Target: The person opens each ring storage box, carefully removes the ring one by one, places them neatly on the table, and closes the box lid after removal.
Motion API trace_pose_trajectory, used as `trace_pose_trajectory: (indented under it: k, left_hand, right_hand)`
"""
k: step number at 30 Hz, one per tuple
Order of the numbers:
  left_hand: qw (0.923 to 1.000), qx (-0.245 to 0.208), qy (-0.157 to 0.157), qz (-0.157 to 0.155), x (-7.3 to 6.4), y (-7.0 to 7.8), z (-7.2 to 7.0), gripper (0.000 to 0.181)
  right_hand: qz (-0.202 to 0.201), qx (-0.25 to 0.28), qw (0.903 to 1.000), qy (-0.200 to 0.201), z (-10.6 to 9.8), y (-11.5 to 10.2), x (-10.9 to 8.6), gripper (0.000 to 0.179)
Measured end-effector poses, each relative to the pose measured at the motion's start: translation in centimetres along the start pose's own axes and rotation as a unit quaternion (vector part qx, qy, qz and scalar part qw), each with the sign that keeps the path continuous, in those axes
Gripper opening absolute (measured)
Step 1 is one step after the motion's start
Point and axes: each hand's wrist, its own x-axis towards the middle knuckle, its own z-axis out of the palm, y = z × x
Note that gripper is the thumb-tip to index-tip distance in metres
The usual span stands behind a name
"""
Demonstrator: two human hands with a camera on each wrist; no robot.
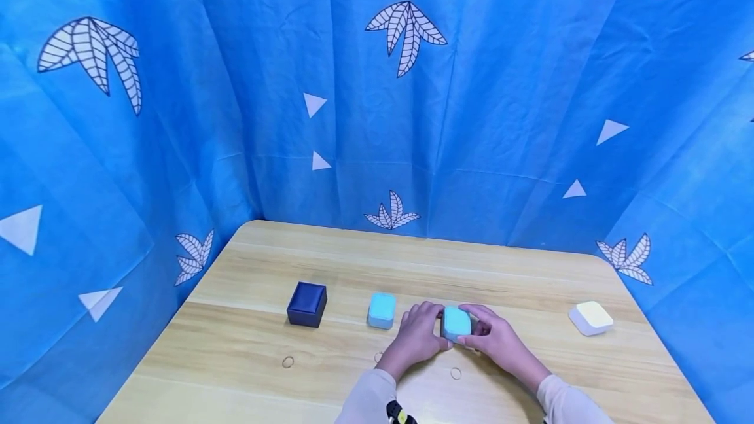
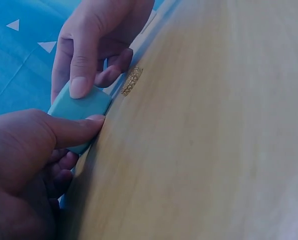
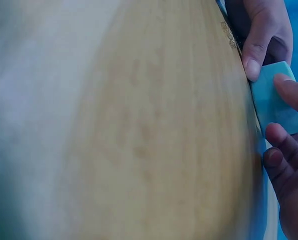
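A small turquoise ring box (image 1: 457, 323) sits between both hands on the wooden table. My left hand (image 1: 417, 334) grips its left side, with the thumb on the near face, as the left wrist view shows of the box (image 2: 74, 106). From the other side my right hand (image 1: 493, 337) holds it, thumb in front and index finger at the far edge. Several fingers of the right hand (image 3: 294, 185) curl beneath or beside the box (image 3: 274, 102). A thin gold ring (image 1: 456, 373) lies just in front of the hands. Another ring (image 1: 378, 357) is partly hidden by the left wrist.
Left of the hands stands a second turquoise box (image 1: 381, 311), and farther left a navy box (image 1: 307, 304). In front of the navy box lies a third ring (image 1: 287, 362). A white box with a cream top (image 1: 591, 317) is at the right. Blue curtains (image 1: 383, 116) surround the table.
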Motion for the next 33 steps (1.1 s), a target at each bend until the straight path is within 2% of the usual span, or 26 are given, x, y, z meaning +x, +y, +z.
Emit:
trace_pose_trajectory:
  k: [15, 24, 29, 33]
  left_hand:
    - [1.0, 0.007, 0.0, -0.005, -0.06, -0.05, 0.08, 0.067]
    - [0.9999, -0.009, 0.003, -0.014, -0.06, -0.02, 0.12, 0.067]
    - [0.9998, -0.014, -0.001, -0.014, -0.08, 0.42, -0.07, 0.075]
    - [0.9998, -0.008, -0.004, -0.019, -0.18, 0.8, -0.19, 0.084]
  right_hand:
    - [-0.009, -0.011, 0.9997, -0.019, 0.02, 0.64, 0.25, 0.065]
    - [-0.014, -0.014, 0.9994, -0.027, -0.02, 0.71, 0.23, 0.066]
    - [-0.011, -0.015, 0.9996, -0.023, -0.24, 0.7, 0.26, 0.065]
    - [-0.024, -0.027, 0.9991, -0.023, -0.25, 0.68, 0.3, 0.063]
